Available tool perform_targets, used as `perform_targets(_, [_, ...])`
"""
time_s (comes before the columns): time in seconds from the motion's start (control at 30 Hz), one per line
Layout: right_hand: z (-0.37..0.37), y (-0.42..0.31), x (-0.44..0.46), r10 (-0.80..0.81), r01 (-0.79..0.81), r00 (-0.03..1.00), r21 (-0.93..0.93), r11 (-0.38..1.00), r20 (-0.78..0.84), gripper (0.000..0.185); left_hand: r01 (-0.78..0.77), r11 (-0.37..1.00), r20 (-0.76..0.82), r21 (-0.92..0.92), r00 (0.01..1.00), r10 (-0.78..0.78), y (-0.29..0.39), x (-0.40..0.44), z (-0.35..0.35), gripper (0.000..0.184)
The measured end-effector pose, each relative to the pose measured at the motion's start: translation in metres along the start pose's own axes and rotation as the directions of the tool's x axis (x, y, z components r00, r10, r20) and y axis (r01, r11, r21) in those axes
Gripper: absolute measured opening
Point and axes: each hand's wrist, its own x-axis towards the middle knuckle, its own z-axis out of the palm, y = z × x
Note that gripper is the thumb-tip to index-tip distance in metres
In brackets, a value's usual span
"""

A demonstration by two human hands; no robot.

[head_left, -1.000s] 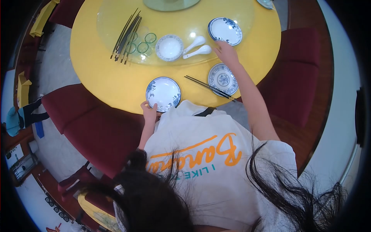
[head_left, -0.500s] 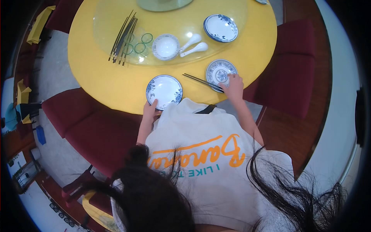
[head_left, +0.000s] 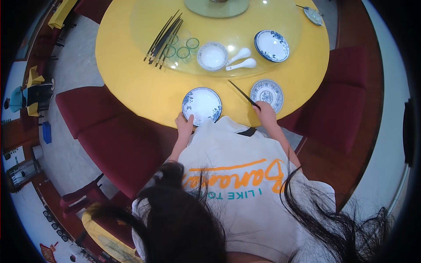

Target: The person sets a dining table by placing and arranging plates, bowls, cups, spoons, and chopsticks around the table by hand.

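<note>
My left hand (head_left: 184, 124) grips the near left rim of a white plate with blue flowers (head_left: 202, 105) at the table's front edge, its thumb on top. To the right, my right hand (head_left: 265, 112) is closed round the near end of dark chopsticks (head_left: 240, 91), which point up and left. Just beyond that hand lies a small blue-patterned saucer (head_left: 267, 94). Farther off, on the glass turntable (head_left: 237, 30), are a bowl (head_left: 212, 56), two white spoons (head_left: 241, 64), several green-rimmed glasses (head_left: 183, 52), a bundle of dark chopsticks (head_left: 162, 39) and a stack of blue-flowered plates (head_left: 272, 45).
The round table has a yellow cloth (head_left: 131, 83). Dark red chairs stand at its left (head_left: 123, 136) and right (head_left: 340, 87). Another dish (head_left: 312, 16) sits at the far right edge. A person in teal (head_left: 17, 99) is far off at the left.
My right hand went from the flowered plates to the saucer, then left onto the chopsticks, now gripped beside it. My left hand stays at the plate. The view has shifted.
</note>
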Motion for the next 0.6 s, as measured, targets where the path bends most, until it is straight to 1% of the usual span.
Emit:
perform_targets(0.03, [-0.001, -0.009, 0.002, 0.022, -0.021, 1.0, 0.087, 0.996, -0.012, 0.021, -0.162, 0.964, -0.127, 0.211, 0.973, 0.191, 0.003, -0.001, 0.001, 0.051])
perform_targets(0.07, [-0.003, -0.019, 0.004, 0.046, -0.042, 0.999, 0.172, 0.984, -0.021, 0.021, -0.276, 0.861, -0.208, 0.427, 0.897, 0.391, 0.006, -0.002, 0.003, 0.052])
perform_targets(0.1, [-0.007, -0.033, 0.007, 0.029, -0.032, 0.999, 0.228, 0.973, 0.017, 0.022, -0.349, 0.904, -0.167, 0.247, 0.904, 0.395, 0.012, 0.003, 0.003, 0.048])
perform_targets(0.13, [-0.012, -0.052, 0.011, 0.009, -0.024, 0.998, 0.284, 0.959, 0.055, 0.022, -0.402, 0.914, -0.126, 0.054, 0.905, 0.405, 0.024, 0.012, 0.003, 0.044])
perform_targets(0.17, [-0.015, -0.069, 0.015, -0.015, -0.018, 0.995, 0.338, 0.941, 0.094, 0.023, -0.43, 0.892, -0.087, -0.141, 0.903, 0.421, 0.036, 0.018, 0.0, 0.041])
perform_targets(0.2, [-0.015, -0.086, 0.023, -0.073, 0.014, 0.988, 0.397, 0.918, 0.134, 0.023, -0.353, 0.891, 0.027, -0.286, 0.926, 0.376, 0.056, 0.021, -0.003, 0.036])
perform_targets(0.27, [-0.012, -0.115, 0.03, -0.21, 0.097, 0.963, 0.511, 0.854, 0.167, 0.024, -0.169, 0.825, 0.236, -0.54, 0.91, 0.34, 0.099, 0.015, -0.005, 0.03])
perform_targets(0.3, [-0.009, -0.128, 0.033, -0.228, 0.097, 0.957, 0.54, 0.836, 0.18, 0.024, -0.026, 0.763, 0.312, -0.645, 0.903, 0.295, 0.115, 0.011, -0.01, 0.03])
perform_targets(0.37, [-0.008, -0.147, 0.039, -0.265, 0.102, 0.944, 0.591, 0.8, 0.196, 0.025, 0.265, 0.568, 0.468, -0.779, 0.849, 0.246, 0.137, 0.008, -0.017, 0.03])
perform_targets(0.47, [-0.016, -0.162, 0.04, -0.32, 0.192, 0.941, 0.607, 0.772, 0.11, 0.026, 0.091, 0.552, 0.351, -0.829, 0.852, 0.388, 0.135, 0.02, -0.018, 0.032])
perform_targets(0.5, [-0.018, -0.163, 0.039, -0.335, 0.212, 0.936, 0.583, 0.784, 0.11, 0.027, 0.008, 0.543, 0.27, -0.839, 0.874, 0.405, 0.139, 0.022, -0.022, 0.033])
perform_targets(0.57, [-0.024, -0.16, 0.038, -0.366, 0.255, 0.924, 0.536, 0.805, 0.11, 0.028, 0.038, 0.484, 0.208, -0.874, 0.93, 0.303, 0.146, 0.038, -0.032, 0.031])
perform_targets(0.6, [-0.026, -0.155, 0.037, -0.316, 0.224, 0.944, 0.53, 0.818, 0.09, 0.03, 0.049, 0.451, 0.179, -0.891, 0.952, 0.25, 0.147, 0.051, -0.038, 0.03])
